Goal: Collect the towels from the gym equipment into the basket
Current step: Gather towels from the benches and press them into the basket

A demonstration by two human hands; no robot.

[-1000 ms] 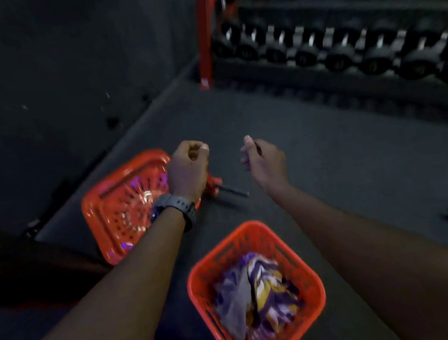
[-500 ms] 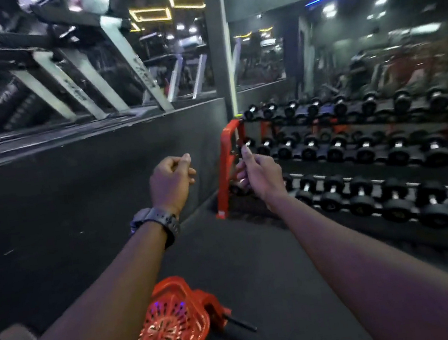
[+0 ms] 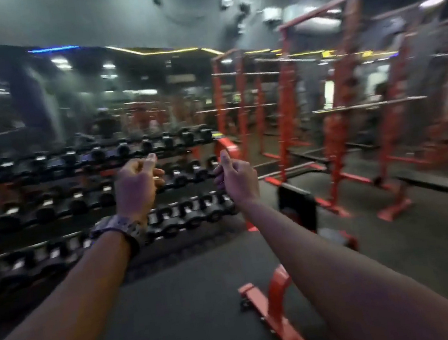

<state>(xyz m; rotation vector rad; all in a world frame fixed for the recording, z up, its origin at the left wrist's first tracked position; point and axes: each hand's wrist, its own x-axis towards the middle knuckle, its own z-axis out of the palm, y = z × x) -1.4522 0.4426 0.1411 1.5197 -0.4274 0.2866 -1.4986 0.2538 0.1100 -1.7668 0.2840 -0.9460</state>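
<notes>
Both arms are reaching fwd over dark floor [image 3: 178, 306], w/ a red bench frame [image 3: 273, 304] lying below the right forearm. Left hand [image 3: 136, 189] – wristwatch [image 3: 118, 228] on it – is curling its fingers [image 3: 157, 176] loosely, holding nothing; right hand [image 3: 237, 178] is doing likewise, thumb up. Beyond the fingers, dumbbell rack [image 3: 77, 196] is stretching left – red squat racks [image 3: 337, 102] standing far right. Towels and basket aren't in view.

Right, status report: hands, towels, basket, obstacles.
Left hand and right hand raised, loosely curled, holding nothing. No towel or basket in view. Red bench frame on floor ahead.
</notes>
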